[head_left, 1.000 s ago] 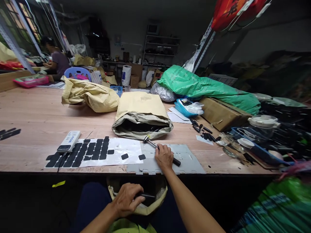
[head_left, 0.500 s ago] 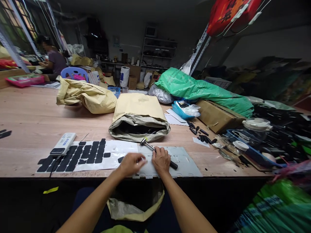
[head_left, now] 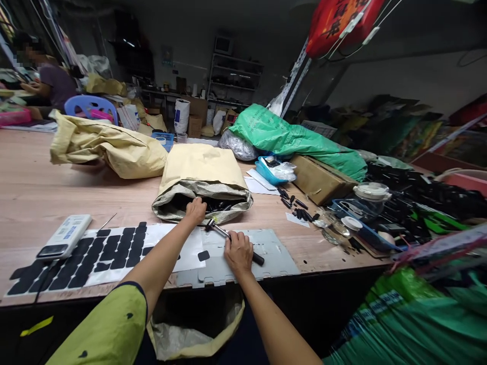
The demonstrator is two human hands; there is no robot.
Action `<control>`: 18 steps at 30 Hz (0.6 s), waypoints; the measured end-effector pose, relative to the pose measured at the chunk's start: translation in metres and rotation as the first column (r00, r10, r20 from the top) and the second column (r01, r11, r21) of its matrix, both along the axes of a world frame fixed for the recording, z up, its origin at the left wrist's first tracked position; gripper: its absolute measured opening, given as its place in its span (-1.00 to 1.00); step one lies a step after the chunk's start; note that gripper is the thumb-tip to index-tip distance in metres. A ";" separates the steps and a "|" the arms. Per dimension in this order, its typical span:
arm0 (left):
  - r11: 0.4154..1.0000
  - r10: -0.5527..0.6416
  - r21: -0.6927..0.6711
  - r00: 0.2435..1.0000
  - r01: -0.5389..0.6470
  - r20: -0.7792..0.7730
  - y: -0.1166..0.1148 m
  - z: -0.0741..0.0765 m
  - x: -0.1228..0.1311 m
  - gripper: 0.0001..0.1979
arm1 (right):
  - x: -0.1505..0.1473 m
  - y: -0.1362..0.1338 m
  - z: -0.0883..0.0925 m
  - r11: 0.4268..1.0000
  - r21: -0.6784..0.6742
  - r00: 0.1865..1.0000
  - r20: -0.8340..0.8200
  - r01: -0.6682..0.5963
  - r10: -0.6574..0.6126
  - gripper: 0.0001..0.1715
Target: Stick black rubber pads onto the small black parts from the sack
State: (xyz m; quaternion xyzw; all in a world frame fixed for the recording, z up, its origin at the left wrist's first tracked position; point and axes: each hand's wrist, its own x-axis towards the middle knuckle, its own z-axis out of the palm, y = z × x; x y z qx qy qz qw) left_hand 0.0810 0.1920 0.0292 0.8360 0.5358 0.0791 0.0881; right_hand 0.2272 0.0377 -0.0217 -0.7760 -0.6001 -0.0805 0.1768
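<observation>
at the near edge of the table (head_left: pixel 30 192), an open bag (head_left: pixel 198 329) hangs below the boards, just under the grey metal plate (head_left: pixel 274 253). the right hand (head_left: pixel 238 251) rests on that plate, closed around the black handle of a small hammer (head_left: pixel 218 230), whose steel head points away towards the sack. just left of it one loose black pad (head_left: pixel 203 255) lies on a white sheet (head_left: pixel 182 253), and further left along the same edge rows of pads (head_left: pixel 114 251) cover the sheet beside a white handset (head_left: pixel 64 235).

past the plate, the left hand (head_left: pixel 196 210) is at the mouth of the paper sack (head_left: pixel 201 172), fingers dipped in among the black parts (head_left: pixel 216 205) (whether it has one pinched i cannot tell; the fingertips are hidden by the sack's lip).

by my reading this is the fetching step: a piece is being picked from the sack while the hammer waits. the next move calls for bringing one piece back onto the plate, in front of the hammer head, clear of the right hand's fingers.

towards the far edge lie a second sack (head_left: pixel 102 144), a green bag (head_left: pixel 297 139) and a cardboard box (head_left: pixel 319 180); at the far left corner another person (head_left: pixel 53 83) sits.
</observation>
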 end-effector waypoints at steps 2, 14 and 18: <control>0.999 -0.046 0.020 0.999 0.046 -0.003 -0.002 -0.001 -0.001 -0.71 | 0.000 0.000 0.000 1.000 -0.004 1.000 0.002 0.001 -0.001 -0.74; 1.000 0.022 -0.008 1.000 -0.022 0.016 -0.014 -0.007 -0.015 -0.69 | -0.003 -0.002 0.001 1.000 -0.023 0.999 0.053 0.006 -0.005 -0.72; 0.995 0.088 -0.042 0.996 -0.089 -0.008 -0.006 -0.008 -0.005 -0.78 | -0.001 -0.001 -0.001 1.000 -0.013 0.999 0.034 -0.002 0.002 -0.73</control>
